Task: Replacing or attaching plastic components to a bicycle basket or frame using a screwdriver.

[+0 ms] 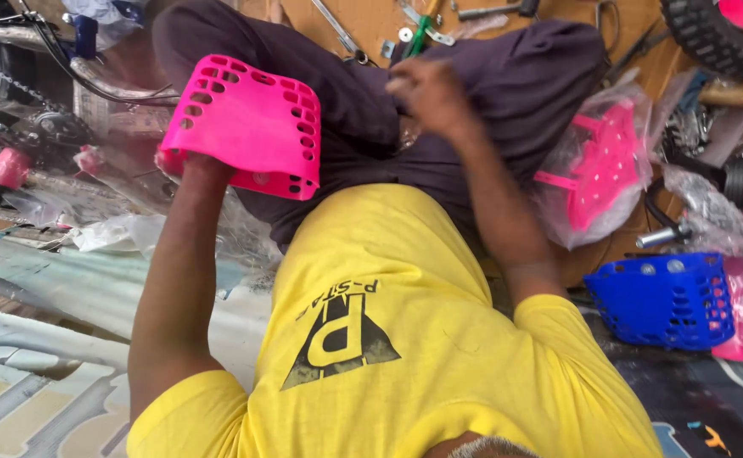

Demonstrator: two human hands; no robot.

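Gripping the lower edge of a pink plastic bicycle basket (244, 123), the left hand (191, 163) holds it up off the ground, perforated wall facing the camera; most of the hand is hidden behind the basket, so only the wrist and a bit of knuckle show. The right hand (426, 92) is blurred above the lap, fingers loosely curled, and whether it pinches something small cannot be told. It sits just right of the basket, not touching it.

Both arms reach out over a yellow T-shirt (388, 339) and dark trousers (507, 76) of the seated person. Beyond the knees, on an orange-brown board (371, 25), lie spanners and small metal fittings. To the right, a second pink basket in a clear plastic bag (596, 170) leans near a blue basket (664, 297), which stands on the floor. A knobbly tyre (711, 38) shows at the top right, and a bicycle chain and frame (15, 110) at the left.

By the look of it, the basket is being held ready for handling or fitting. The free hand would need to meet the basket or fetch a fitting from the board, while the left keeps it steady.
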